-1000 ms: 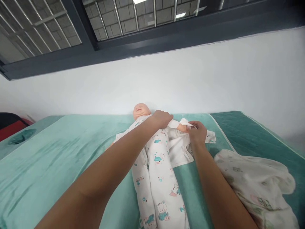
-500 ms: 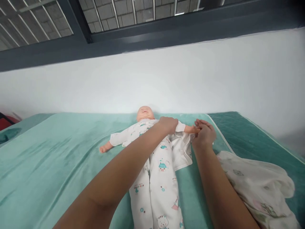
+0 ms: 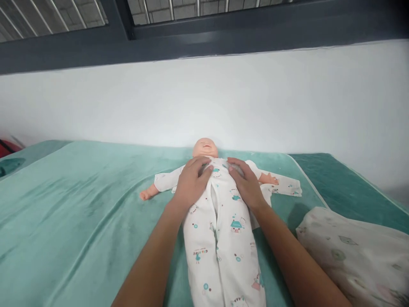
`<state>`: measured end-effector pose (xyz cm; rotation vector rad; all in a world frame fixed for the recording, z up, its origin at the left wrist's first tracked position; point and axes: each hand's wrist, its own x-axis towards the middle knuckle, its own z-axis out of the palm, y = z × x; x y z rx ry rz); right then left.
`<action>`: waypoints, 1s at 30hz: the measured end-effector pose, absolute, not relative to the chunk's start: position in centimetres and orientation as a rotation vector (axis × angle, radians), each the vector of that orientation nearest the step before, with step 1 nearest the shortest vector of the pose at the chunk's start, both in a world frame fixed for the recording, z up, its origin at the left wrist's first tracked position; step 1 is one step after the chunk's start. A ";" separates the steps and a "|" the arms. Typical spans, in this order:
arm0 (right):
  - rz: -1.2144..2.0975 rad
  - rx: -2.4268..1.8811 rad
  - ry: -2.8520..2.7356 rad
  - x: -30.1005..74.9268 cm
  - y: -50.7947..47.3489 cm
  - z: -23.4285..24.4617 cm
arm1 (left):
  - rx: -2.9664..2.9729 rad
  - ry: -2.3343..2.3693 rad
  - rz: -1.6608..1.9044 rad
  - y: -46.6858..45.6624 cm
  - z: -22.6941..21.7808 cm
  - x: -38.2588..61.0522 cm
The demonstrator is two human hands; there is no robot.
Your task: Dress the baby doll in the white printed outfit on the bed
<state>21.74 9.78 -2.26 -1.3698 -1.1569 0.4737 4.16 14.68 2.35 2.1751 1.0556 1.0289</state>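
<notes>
A baby doll [image 3: 205, 147] lies on its back, head toward the wall, in white printed baby clothes [image 3: 236, 226] that cover its body and legs. My left hand [image 3: 193, 179] rests on the left side of the doll's chest, thumb spread from the fingers. Across from it my right hand [image 3: 245, 181] lies on the other side of the chest, its thumb also apart. The doll's arms stretch outward in white sleeves, with bare hands showing. A flat printed sleeve [image 3: 289, 186] extends past the doll's hand [image 3: 269, 179] on the right.
A light green blanket [image 3: 89, 213] covers the bed, with a darker green strip [image 3: 319, 175] at right. A crumpled white printed cloth [image 3: 354, 251] lies at lower right. Behind stands a white wall [image 3: 204, 102] below a dark window frame [image 3: 223, 36].
My right hand has released the doll's hand and moved left onto its chest. My left hand has left that arm's sleeve for the chest's left side. The printed sleeve now lies extended right.
</notes>
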 end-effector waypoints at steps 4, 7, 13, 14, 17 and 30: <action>0.652 -1.331 -1.195 21.0 9.4 -1.9 | 1.975 1.111 1.032 15.8 1.1 3.3; 0.745 -1.305 -1.237 21.2 9.4 -2.1 | 1.956 1.134 0.985 16.0 1.2 3.6; 0.770 -1.293 -1.295 21.1 9.0 -2.1 | 2.275 0.899 0.989 15.1 2.0 3.7; 0.729 -1.287 -1.331 21.0 8.9 -2.0 | 2.342 0.839 1.008 15.0 2.0 3.7; 0.597 -1.274 -1.450 20.8 8.8 -1.7 | 2.472 0.796 1.058 14.9 1.8 3.9; 0.532 -1.181 -1.094 20.1 5.7 -1.1 | 2.668 0.962 0.955 14.6 1.1 3.6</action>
